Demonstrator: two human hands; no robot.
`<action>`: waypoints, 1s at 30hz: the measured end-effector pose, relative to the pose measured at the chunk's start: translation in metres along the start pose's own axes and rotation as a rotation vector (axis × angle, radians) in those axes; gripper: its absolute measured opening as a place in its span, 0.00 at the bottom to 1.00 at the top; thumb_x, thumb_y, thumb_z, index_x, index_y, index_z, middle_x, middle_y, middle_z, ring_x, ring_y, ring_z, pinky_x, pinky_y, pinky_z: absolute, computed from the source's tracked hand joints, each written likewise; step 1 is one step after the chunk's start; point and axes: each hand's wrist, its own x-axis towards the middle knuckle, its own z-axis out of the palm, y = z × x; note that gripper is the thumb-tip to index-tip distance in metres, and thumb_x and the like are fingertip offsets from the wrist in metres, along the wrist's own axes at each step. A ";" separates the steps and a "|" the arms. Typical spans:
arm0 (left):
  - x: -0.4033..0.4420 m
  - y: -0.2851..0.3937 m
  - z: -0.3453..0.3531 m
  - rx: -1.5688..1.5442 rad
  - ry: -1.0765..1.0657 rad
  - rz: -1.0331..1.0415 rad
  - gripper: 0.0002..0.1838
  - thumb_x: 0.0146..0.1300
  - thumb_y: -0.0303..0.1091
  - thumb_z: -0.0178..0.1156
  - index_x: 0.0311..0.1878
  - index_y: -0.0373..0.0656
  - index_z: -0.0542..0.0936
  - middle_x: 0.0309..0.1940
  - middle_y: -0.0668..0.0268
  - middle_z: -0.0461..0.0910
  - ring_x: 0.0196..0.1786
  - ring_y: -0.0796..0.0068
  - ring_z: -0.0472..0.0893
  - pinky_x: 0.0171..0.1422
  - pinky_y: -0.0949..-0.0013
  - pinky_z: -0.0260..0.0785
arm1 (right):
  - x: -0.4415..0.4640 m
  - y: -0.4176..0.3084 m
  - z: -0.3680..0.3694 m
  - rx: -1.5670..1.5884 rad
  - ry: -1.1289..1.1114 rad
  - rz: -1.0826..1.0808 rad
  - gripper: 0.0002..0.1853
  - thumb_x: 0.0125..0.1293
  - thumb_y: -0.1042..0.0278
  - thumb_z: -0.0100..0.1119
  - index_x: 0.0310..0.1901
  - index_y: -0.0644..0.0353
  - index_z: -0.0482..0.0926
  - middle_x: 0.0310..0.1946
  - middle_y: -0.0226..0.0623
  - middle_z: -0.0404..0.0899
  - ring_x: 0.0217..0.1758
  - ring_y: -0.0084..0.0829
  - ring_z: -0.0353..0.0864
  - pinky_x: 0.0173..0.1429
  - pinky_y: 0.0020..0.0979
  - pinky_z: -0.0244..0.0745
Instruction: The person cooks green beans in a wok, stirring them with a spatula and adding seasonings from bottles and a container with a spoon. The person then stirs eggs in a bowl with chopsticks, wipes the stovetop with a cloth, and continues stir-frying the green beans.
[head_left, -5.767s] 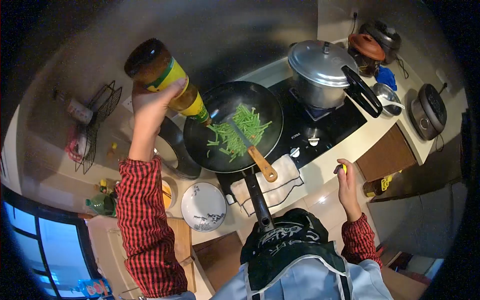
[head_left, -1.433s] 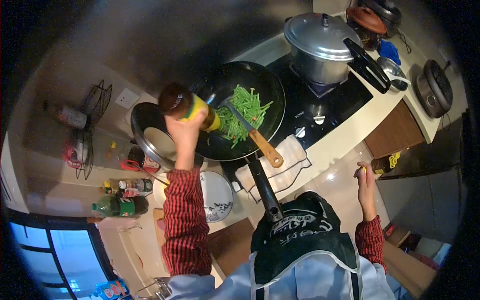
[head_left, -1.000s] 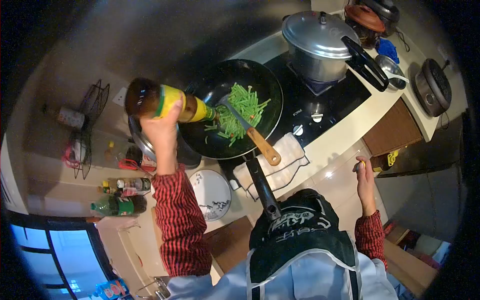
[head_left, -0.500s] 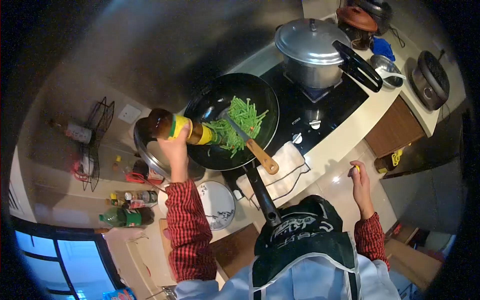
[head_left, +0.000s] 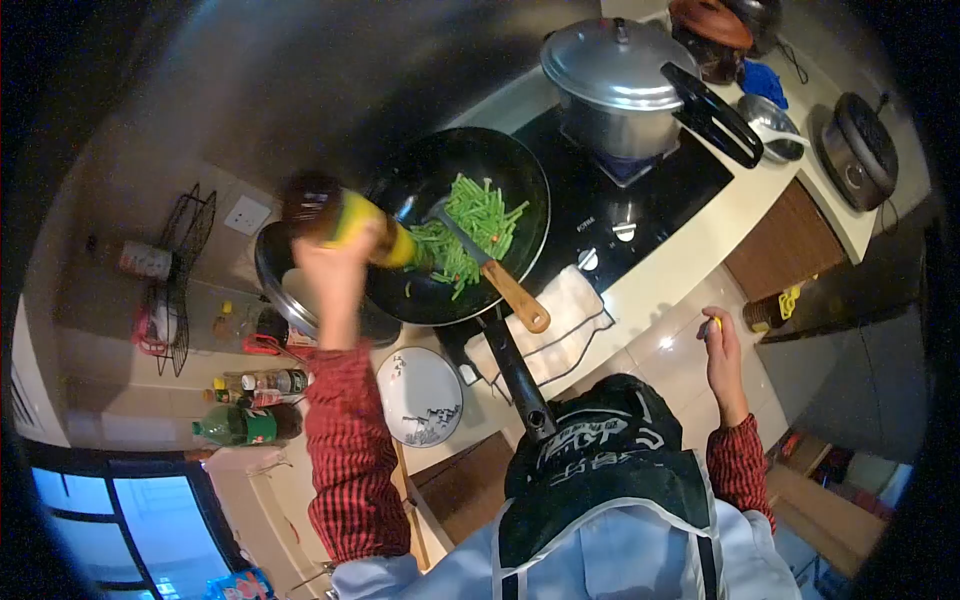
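My left hand [head_left: 340, 268] is wrapped round a dark bottle with a yellow label [head_left: 365, 228], tilted so that its neck points down into the black wok [head_left: 520, 170]. Both bottle and hand are slightly blurred. Cut green beans [head_left: 475, 225] lie in the wok, and a spatula [head_left: 515, 297] rests on them, its wooden handle over the near rim. At the right, away from the stove, my right hand [head_left: 726, 360] is closed on a small yellow thing, probably a cap, mostly hidden by the fingers.
A pressure cooker [head_left: 625, 85] sits on the back burner. By the wok are a folded cloth [head_left: 560, 335], a patterned plate [head_left: 420, 395] and a metal pot [head_left: 280, 290]. Several bottles [head_left: 250, 425] stand at the left, and a metal bowl [head_left: 765, 115] is at the right.
The bottle in my left hand has kept moving back and forth over the wok, still tilted down. My right hand has stayed closed at the right. The view has shifted a little.
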 end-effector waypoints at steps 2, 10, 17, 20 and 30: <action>-0.009 -0.027 0.026 -0.271 0.117 0.109 0.32 0.36 0.30 0.70 0.46 0.36 0.67 0.41 0.62 0.72 0.42 0.71 0.72 0.51 0.68 0.64 | 0.003 0.006 0.000 -0.024 0.023 0.008 0.13 0.66 0.63 0.39 0.45 0.63 0.67 0.24 0.29 0.65 0.31 0.21 0.65 0.39 0.22 0.62; -0.008 -0.030 0.031 -0.072 0.087 0.143 0.26 0.40 0.26 0.67 0.44 0.37 0.67 0.39 0.62 0.72 0.41 0.72 0.73 0.50 0.71 0.64 | 0.001 0.002 -0.004 -0.020 0.014 0.022 0.14 0.66 0.62 0.38 0.45 0.61 0.67 0.25 0.29 0.66 0.32 0.20 0.64 0.39 0.21 0.61; -0.006 -0.041 0.039 -0.359 0.186 -0.001 0.26 0.39 0.25 0.67 0.44 0.36 0.67 0.39 0.62 0.72 0.42 0.73 0.73 0.50 0.71 0.64 | 0.002 0.000 -0.005 -0.039 0.005 0.032 0.14 0.66 0.61 0.38 0.45 0.62 0.67 0.25 0.29 0.66 0.32 0.20 0.64 0.39 0.21 0.61; -0.004 -0.047 0.036 -0.322 0.159 0.022 0.28 0.39 0.25 0.68 0.45 0.36 0.66 0.40 0.62 0.72 0.42 0.72 0.73 0.50 0.71 0.64 | 0.002 0.002 -0.008 -0.035 0.017 0.014 0.14 0.66 0.61 0.38 0.45 0.62 0.67 0.25 0.29 0.66 0.31 0.20 0.64 0.39 0.21 0.61; 0.010 -0.041 0.037 -0.164 0.170 0.138 0.22 0.41 0.26 0.66 0.42 0.37 0.70 0.36 0.63 0.74 0.38 0.73 0.74 0.47 0.70 0.65 | 0.005 -0.001 -0.007 -0.060 -0.010 -0.029 0.15 0.66 0.60 0.38 0.45 0.61 0.67 0.24 0.29 0.65 0.32 0.20 0.65 0.39 0.22 0.61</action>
